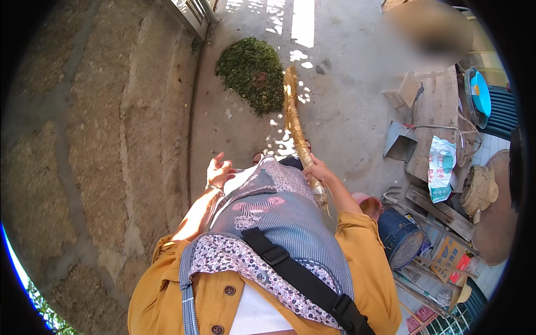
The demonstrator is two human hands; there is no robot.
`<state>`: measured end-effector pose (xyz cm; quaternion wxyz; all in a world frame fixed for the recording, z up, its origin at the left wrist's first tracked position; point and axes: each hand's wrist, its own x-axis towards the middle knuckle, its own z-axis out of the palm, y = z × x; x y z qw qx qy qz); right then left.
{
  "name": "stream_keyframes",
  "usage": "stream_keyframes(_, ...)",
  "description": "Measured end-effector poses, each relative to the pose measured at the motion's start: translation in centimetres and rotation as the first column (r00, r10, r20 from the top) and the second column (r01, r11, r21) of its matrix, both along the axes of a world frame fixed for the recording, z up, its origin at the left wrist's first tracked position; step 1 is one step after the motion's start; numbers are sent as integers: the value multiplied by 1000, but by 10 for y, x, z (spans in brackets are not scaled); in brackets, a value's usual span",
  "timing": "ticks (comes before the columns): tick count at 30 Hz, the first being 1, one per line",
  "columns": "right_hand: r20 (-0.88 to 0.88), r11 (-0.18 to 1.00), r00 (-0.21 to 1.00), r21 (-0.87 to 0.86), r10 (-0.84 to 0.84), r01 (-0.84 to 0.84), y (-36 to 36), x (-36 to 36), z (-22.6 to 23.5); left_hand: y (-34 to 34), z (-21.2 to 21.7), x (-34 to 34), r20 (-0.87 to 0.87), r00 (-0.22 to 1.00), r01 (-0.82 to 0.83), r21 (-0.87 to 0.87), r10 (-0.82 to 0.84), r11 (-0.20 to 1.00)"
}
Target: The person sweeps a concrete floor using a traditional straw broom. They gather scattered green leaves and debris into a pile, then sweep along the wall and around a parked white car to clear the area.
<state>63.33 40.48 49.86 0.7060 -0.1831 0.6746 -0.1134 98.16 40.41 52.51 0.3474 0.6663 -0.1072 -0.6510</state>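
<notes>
My right hand (317,169) is wrapped round the thick bound handle of a straw broom (296,129), near its butt end. The broom points away from me, its brush end low at the right edge of a heap of green leaf litter (250,73) on the concrete floor. Some brownish bits show in the heap. On the other side of my body, my left hand (219,172) hangs by the apron (268,206) with its fingers apart and slightly bent, holding nothing.
A rough earthen wall (111,134) rises along the left. To the right stand a metal dustpan (400,142), a wooden bench (432,117), a white-and-green bag (441,167), a dark blue drum (402,239) and a blue basin (480,92). Small stones (322,67) lie beyond the broom.
</notes>
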Motion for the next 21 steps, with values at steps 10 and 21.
stream_keyframes(10, 396, 984, 902, 21, -173, 179, -17, 45, 15, 22, 10, -20, 58, 998, 19, 101, -25, 995)
stream_keyframes(21, 233, 984, 971, -156, -47, 85, 19, 20, 105, 21, 21, -28, 41, 999, 21, 31, -23, 999)
